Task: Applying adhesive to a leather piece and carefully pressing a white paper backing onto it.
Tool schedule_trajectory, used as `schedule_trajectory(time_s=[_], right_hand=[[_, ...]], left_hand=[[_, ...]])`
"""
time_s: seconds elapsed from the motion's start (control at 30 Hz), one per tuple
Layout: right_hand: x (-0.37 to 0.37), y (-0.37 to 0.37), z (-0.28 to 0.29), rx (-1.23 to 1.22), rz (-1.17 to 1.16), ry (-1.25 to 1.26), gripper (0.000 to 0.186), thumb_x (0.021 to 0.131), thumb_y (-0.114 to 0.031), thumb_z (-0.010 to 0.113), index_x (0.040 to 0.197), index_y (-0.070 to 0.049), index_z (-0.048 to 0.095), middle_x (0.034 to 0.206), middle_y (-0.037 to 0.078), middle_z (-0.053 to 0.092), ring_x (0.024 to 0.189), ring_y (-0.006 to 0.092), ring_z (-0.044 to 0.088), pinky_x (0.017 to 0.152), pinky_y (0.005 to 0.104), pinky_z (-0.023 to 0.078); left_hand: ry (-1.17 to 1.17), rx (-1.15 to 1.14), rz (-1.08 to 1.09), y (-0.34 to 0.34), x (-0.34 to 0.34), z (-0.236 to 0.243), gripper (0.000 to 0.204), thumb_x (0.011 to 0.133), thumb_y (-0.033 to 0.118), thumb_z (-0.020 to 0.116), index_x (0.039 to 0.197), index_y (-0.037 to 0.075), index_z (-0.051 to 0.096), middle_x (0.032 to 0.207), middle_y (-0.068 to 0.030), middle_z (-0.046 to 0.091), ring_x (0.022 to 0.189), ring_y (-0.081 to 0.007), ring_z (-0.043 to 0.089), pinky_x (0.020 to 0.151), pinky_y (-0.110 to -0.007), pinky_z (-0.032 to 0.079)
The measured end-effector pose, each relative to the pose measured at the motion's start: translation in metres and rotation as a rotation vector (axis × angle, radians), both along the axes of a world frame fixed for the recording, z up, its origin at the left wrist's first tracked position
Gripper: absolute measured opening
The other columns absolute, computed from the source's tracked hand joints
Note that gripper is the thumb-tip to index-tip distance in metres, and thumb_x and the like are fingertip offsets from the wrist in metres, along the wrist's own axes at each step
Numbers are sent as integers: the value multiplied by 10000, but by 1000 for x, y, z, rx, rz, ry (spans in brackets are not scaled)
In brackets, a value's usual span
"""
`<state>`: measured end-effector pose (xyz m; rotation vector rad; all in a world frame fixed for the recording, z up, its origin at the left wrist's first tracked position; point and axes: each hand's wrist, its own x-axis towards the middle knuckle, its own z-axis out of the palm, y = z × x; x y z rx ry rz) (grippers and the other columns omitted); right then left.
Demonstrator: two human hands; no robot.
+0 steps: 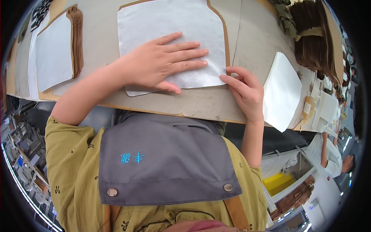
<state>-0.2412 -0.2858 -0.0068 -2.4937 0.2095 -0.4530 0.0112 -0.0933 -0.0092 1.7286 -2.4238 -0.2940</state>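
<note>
A white sheet (pixel 170 23) with a cut-out shape lies on the table in front of me, over a brown fabric piece (pixel 227 46) whose edge shows along the top and right side. My left hand (pixel 166 60) rests flat on the sheet, fingers spread and pointing right. At the sheet's lower right corner, my right hand (pixel 245 89) pinches the edge of the white sheet between thumb and forefinger. Whether the brown layer is also in that pinch, I cannot tell.
To the left stands a stack of brown fabric pieces (pixel 77 42) topped with a white sheet (pixel 54 54). White sheets (pixel 282 92) lie at right, near a small yellowish bottle (pixel 308 107). Dark brown fabric (pixel 315 42) is piled far right. Another person (pixel 332 154) is beyond.
</note>
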Motion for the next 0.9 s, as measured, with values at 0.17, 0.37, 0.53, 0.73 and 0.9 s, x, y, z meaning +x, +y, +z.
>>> schedule_trajectory(time_s=[0.17, 0.37, 0.53, 0.73, 0.9], right_hand=[[-3, -1, 0, -45, 0, -17, 343, 730, 67, 749, 1012, -124, 791, 1088, 31, 719, 710, 146, 586, 607, 277, 497], [-3, -1, 0, -62, -11, -25, 330, 734, 47, 731, 1008, -128, 792, 1095, 19, 720, 718, 149, 596, 613, 282, 502], [-4, 1, -1, -65, -38, -49, 322, 726, 9, 713, 994, -153, 786, 1090, -13, 726, 713, 160, 606, 630, 299, 515], [-1, 7, -1, 55, -97, -102, 245, 769, -1, 761, 984, -118, 770, 1076, 6, 721, 751, 178, 638, 646, 314, 532], [-4, 12, -4, 120, -248, -134, 136, 801, -76, 812, 918, -88, 743, 1045, 24, 708, 794, 202, 665, 662, 331, 541]], left_hand=[[17, 51, -37, -5, -2, 5, 962, 905, 795, 372, 1616, 149, 328, 1684, -46, 305, 1549, -237, 287, 1270, -528, 170], [123, 77, -84, -10, -26, 5, 973, 899, 774, 426, 1616, 124, 320, 1684, -59, 304, 1546, -239, 297, 1267, -528, 173], [263, 33, 59, -15, -49, 7, 948, 865, 699, 598, 1578, 114, 379, 1618, -101, 402, 1471, -275, 412, 1231, -523, 254], [257, -234, 420, -38, -90, 16, 608, 745, 386, 851, 1235, 133, 594, 1177, -31, 618, 1027, -232, 605, 862, -400, 446], [229, -214, 518, -44, -95, 11, 313, 753, 202, 823, 986, 150, 620, 1031, -2, 605, 899, -200, 598, 738, -370, 419]])
